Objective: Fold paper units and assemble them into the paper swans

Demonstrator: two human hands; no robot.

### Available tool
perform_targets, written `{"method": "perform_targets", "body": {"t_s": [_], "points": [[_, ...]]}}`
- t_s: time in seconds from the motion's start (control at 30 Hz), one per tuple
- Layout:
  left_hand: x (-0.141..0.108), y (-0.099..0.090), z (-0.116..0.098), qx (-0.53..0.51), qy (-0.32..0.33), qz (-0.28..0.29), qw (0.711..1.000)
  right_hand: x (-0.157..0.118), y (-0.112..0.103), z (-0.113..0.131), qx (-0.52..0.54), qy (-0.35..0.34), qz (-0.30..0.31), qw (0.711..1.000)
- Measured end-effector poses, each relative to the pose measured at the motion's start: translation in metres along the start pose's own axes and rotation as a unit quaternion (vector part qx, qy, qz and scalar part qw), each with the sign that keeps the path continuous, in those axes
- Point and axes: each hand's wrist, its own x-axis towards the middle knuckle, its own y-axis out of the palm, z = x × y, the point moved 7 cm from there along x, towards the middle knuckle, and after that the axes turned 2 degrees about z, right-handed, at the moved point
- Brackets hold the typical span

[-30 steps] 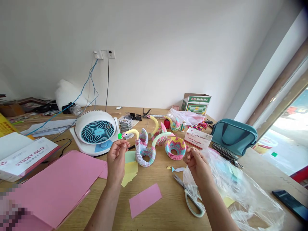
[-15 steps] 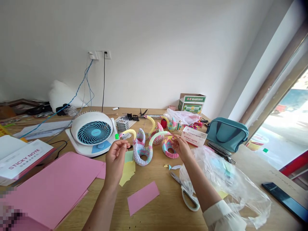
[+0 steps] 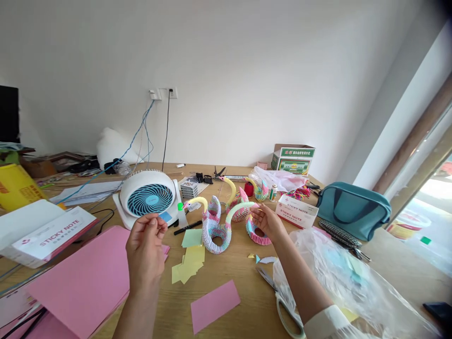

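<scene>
My left hand point(image 3: 146, 240) is raised in front of the white fan point(image 3: 150, 197), its fingers curled with thumb against them; anything between them is too small to make out. My right hand point(image 3: 268, 222) is at the pink beak tip of the green-necked paper swan point(image 3: 216, 235), fingertips close together; whether they grip the beak is unclear. That folded-paper piece has a yellow neck on its left and a green one on its right. A pink and blue paper ring point(image 3: 257, 235) sits partly behind my right hand. Yellow notes point(image 3: 190, 263) and a pink strip point(image 3: 215, 305) lie nearer.
White-handled scissors point(image 3: 282, 301) and a clear plastic bag point(image 3: 346, 268) are by my right forearm. Large pink sheets point(image 3: 88, 278) and a sticky note box point(image 3: 52, 235) lie left. Further back are a teal bag point(image 3: 353, 209), another note box point(image 3: 296, 212) and a green-capped bottle point(image 3: 182, 215).
My left hand has drawn away to the left from the yellow-necked swan head. My right hand stays by the green neck's beak. The view has turned left.
</scene>
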Motion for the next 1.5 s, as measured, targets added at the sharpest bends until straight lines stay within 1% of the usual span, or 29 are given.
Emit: {"method": "perform_targets", "body": {"t_s": [0.13,0.23,0.3,0.4,0.43,0.47,0.53,0.57,0.63,0.73,0.8,0.87,1.0,1.13,1.23,1.33,1.4,1.5], "points": [[-0.003,0.000,-0.002,0.001,0.003,-0.001,1.000,0.002,0.003,-0.001,-0.006,0.008,0.018,1.000],[-0.016,0.010,0.006,0.040,0.006,0.019,0.999,0.002,0.006,0.000,-0.008,0.007,0.027,1.000],[-0.027,0.027,0.015,0.086,0.003,0.071,0.994,0.001,0.006,0.002,-0.006,0.003,0.028,1.000],[-0.040,0.061,0.033,0.139,-0.024,0.182,0.973,0.001,0.007,0.005,-0.004,-0.003,0.023,1.000],[-0.043,0.071,0.039,0.145,-0.035,0.210,0.966,0.001,0.007,0.006,-0.004,-0.005,0.022,1.000],[-0.044,0.078,0.043,0.145,-0.044,0.225,0.962,0.001,0.007,0.007,-0.005,-0.007,0.022,1.000],[-0.042,0.085,0.046,0.136,-0.048,0.231,0.962,-0.001,0.005,0.008,-0.009,-0.010,0.022,1.000],[-0.040,0.084,0.046,0.131,-0.044,0.225,0.965,-0.001,0.004,0.009,-0.012,-0.012,0.020,1.000],[-0.038,0.077,0.045,0.126,-0.029,0.209,0.969,-0.003,-0.001,0.009,-0.015,-0.016,0.015,1.000],[-0.034,0.055,0.046,0.111,-0.023,0.173,0.978,-0.004,-0.011,0.009,-0.017,-0.022,0.006,1.000],[-0.030,0.039,0.048,0.088,-0.034,0.131,0.987,-0.005,-0.019,0.007,-0.018,-0.027,0.003,0.999],[-0.027,0.027,0.048,0.073,-0.042,0.096,0.992,-0.006,-0.025,0.006,-0.016,-0.032,0.000,0.999],[-0.022,0.018,0.043,0.069,-0.041,0.068,0.995,-0.009,-0.033,0.005,-0.011,-0.039,-0.004,0.999],[-0.018,0.008,0.044,0.043,-0.065,0.037,0.996,-0.010,-0.034,0.004,-0.009,-0.044,-0.004,0.999],[-0.015,0.004,0.048,0.028,-0.088,0.037,0.995,-0.011,-0.033,0.003,-0.010,-0.047,-0.007,0.999],[-0.015,0.003,0.051,0.053,-0.081,0.045,0.994,-0.013,-0.029,0.003,-0.013,-0.054,-0.010,0.998],[-0.016,0.006,0.056,0.108,-0.067,0.076,0.989,-0.013,-0.025,0.004,-0.016,-0.060,-0.009,0.998],[-0.018,0.009,0.073,0.233,-0.046,0.135,0.962,-0.014,-0.019,0.007,-0.025,-0.071,-0.004,0.997]]}}
